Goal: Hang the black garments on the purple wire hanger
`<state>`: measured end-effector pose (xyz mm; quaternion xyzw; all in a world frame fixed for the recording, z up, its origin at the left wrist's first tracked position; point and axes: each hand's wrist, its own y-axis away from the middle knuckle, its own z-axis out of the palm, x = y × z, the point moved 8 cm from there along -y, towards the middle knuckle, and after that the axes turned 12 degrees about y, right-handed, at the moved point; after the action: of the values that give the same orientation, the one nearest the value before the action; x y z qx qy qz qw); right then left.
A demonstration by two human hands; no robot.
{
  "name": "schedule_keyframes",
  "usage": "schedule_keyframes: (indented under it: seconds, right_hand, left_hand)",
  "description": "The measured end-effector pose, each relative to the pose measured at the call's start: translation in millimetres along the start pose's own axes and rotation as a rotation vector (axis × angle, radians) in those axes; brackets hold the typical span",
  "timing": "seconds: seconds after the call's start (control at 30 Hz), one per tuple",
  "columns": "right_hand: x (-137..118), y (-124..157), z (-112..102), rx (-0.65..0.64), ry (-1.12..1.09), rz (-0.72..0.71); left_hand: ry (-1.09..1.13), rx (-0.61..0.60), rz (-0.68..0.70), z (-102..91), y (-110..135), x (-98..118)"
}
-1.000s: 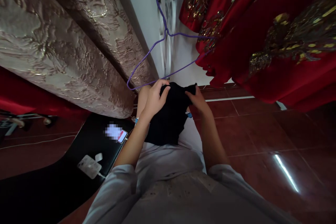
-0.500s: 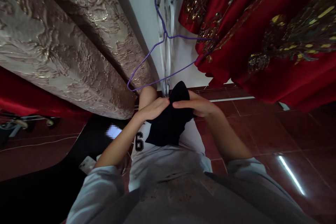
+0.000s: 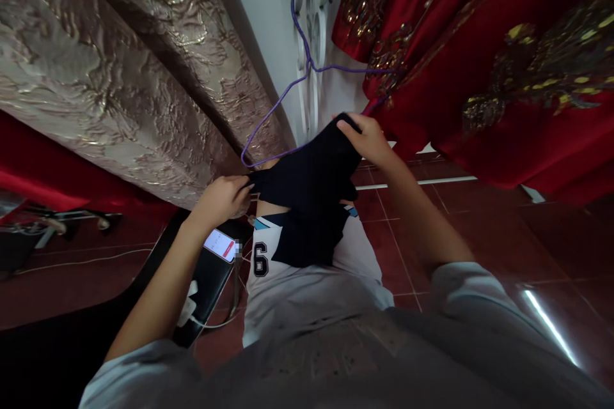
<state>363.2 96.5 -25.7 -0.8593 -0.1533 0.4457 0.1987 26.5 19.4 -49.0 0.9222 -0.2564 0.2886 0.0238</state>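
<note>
While R grip [image 3: 373, 139] pinches blk cloth [image 3: 314, 172] at upper corner, L grip [image 3: 221, 200] holds opp. end, both narrow.

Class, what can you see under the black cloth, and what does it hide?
White shorts and part of the bare left leg run under the black cloth. Whatever lies beneath its middle is covered and cannot be seen.

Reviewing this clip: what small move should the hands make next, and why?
Probably lower the raised part of the black cloth toward the white shorts: the left hand and right hand pinch it apart, while its lower part rests there.
</note>
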Motion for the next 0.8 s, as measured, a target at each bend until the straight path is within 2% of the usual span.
schedule_keyframes:
  seconds: [0.07, 0.13, 0.2, 0.27, 0.37, 0.47, 0.63, 0.7, 0.8]
  right_hand:
    - [15, -1, 16, -0.019, -0.040, 0.019]
    - [13, 4, 29, -0.046, -0.090, 0.019]
    - [-3, 11, 43, -0.100, -0.144, 0.003]
    - [-23, 18, 58, -0.153, -0.187, -0.006]
    - [-43, 21, 75, -0.163, -0.233, -0.004]
    - [-46, 21, 81, -0.167, -0.249, -0.008]
    - [-28, 20, 66, -0.094, -0.168, 0.056]
    - [-28, 22, 66, -0.107, -0.184, 0.074]
    - [-40, 30, 71, -0.151, -0.265, 0.086]
  left_hand:
    - [0.066, 0.091, 0.025, -17.1, 6, 6]
    - [0.165, 0.230, 0.078, -40.3, 7, 14]
    - [0.206, 0.392, 0.150, -66.6, 4, 24]
    - [0.148, 0.535, 0.217, -90.4, -3, 35]
    - [0.020, 0.673, 0.267, -116.0, -11, 47]
    - [-0.038, 0.664, 0.268, -128.6, -13, 47]
    - [-0.053, 0.611, 0.281, -138.9, -5, 55]
    - [-0.025, 0.571, 0.296, -134.8, -13, 69]
    - [-0.005, 0.490, 0.335, -119.6, -40, 90]
